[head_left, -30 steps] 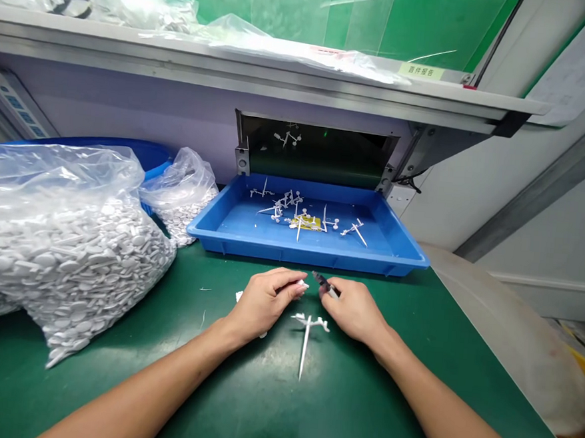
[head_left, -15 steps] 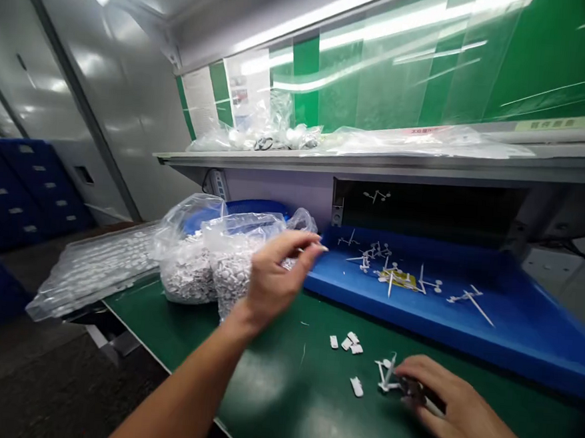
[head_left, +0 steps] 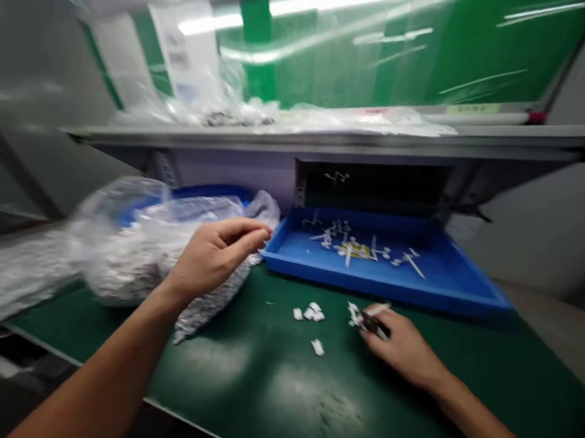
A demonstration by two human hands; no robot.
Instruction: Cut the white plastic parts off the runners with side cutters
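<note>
Head view. The right hand (head_left: pixel 403 350) pinches a dark-handled tool (head_left: pixel 373 323), its tip touching a white moulded plastic runner (head_left: pixel 353 314), just above the green bench mat (head_left: pixel 241 382). The left hand (head_left: pixel 214 257) hovers open, fingers loosely curled, over a clear bag of white plastic discs (head_left: pixel 169 264). White plastic scraps (head_left: pixel 311 312) lie between the 2 hands. Beyond them stands a blue tray (head_left: pixel 387 294) of white runners.

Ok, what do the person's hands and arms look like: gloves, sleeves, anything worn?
The left hand and right hand are bare, without gloves; the left forearm and right forearm show no sleeves. No watch or ring shows, though blur hides detail.
</note>
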